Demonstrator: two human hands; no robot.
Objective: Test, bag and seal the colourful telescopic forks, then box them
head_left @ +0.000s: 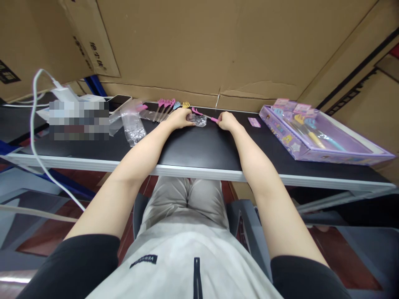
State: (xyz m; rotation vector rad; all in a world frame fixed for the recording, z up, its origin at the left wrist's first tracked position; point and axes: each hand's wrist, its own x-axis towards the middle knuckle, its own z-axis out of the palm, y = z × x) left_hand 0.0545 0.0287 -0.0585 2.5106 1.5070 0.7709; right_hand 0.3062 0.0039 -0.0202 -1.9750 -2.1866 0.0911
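Note:
Both my hands rest near the far edge of the black table (193, 149). My left hand (180, 118) is closed on a small clear plastic bag (199, 120). My right hand (227, 121) pinches the handle end of a pink hand-shaped stick (202, 114), whose shaft runs into the bag while its claw end shows beyond it. Just left of my left hand lies a row of several similar sticks (168, 106) in pink, blue and yellow.
A pile of clear bags (134, 124) lies to the left beside a phone (118, 101) and a white charger cable (34, 124). A purple toy box (311, 137) stands at the right, with a small pink card (254, 122) near it. Cardboard sheets (218, 45) wall the back.

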